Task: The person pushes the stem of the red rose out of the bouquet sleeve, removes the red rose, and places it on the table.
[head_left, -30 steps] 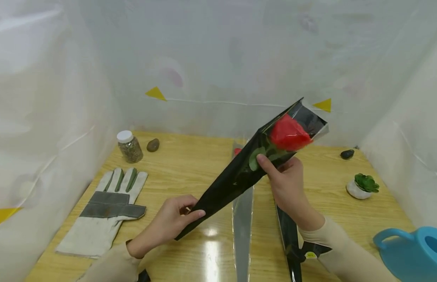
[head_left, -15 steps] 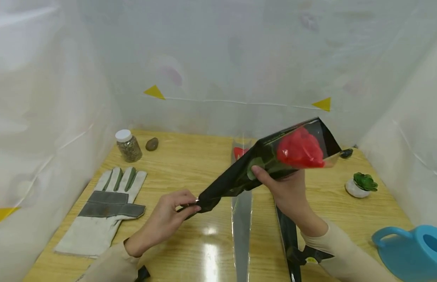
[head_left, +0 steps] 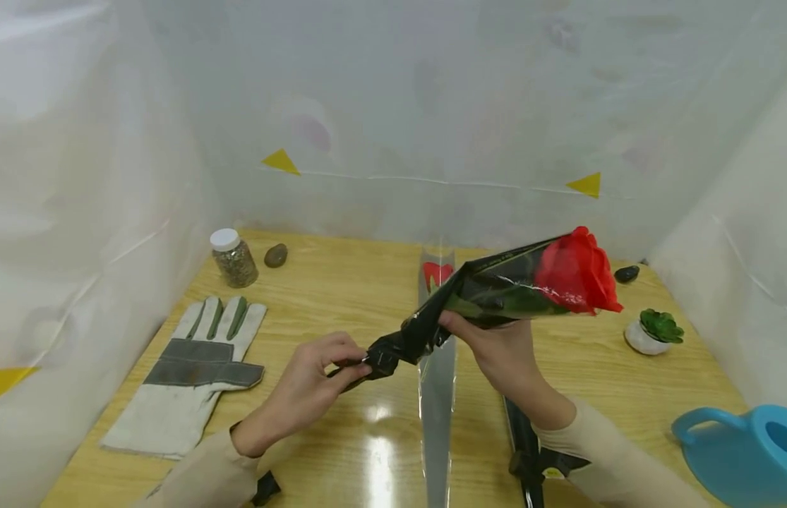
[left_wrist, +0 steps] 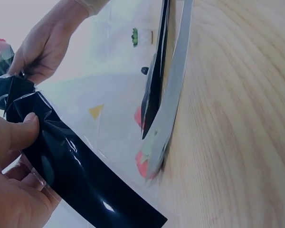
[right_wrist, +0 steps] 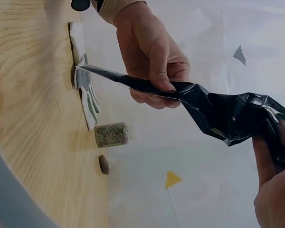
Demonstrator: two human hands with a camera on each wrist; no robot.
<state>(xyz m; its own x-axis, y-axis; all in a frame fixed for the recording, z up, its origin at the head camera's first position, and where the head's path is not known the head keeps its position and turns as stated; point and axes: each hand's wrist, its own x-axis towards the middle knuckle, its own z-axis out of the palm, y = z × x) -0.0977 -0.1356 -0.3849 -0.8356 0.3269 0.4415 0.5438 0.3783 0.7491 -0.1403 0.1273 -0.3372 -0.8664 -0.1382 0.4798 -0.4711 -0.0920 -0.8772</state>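
Note:
A red rose (head_left: 577, 274) sticks out of a black plastic sleeve (head_left: 488, 291) held above the wooden table (head_left: 342, 296). My right hand (head_left: 504, 346) grips the sleeve around the stem, just below the bloom. My left hand (head_left: 323, 370) pinches the crumpled narrow tail of the sleeve (left_wrist: 52, 156), seen twisted in the right wrist view (right_wrist: 228, 116). On the table under the hands lies a clear sleeve (head_left: 436, 381) with another red flower (head_left: 437, 271) inside, and a black sleeve (head_left: 523, 437) lies beside it.
A grey and white work glove (head_left: 190, 374) lies at the left. A jar of granules (head_left: 233, 257) and a stone (head_left: 275, 255) stand behind it. At the right are a small potted succulent (head_left: 653, 330), a dark stone (head_left: 626, 274) and a blue watering can (head_left: 742, 451). White sheeting walls surround the table.
The rose has tilted down toward level and its bloom has come out past the sleeve's mouth. The sleeve's tail has crumpled between the hands.

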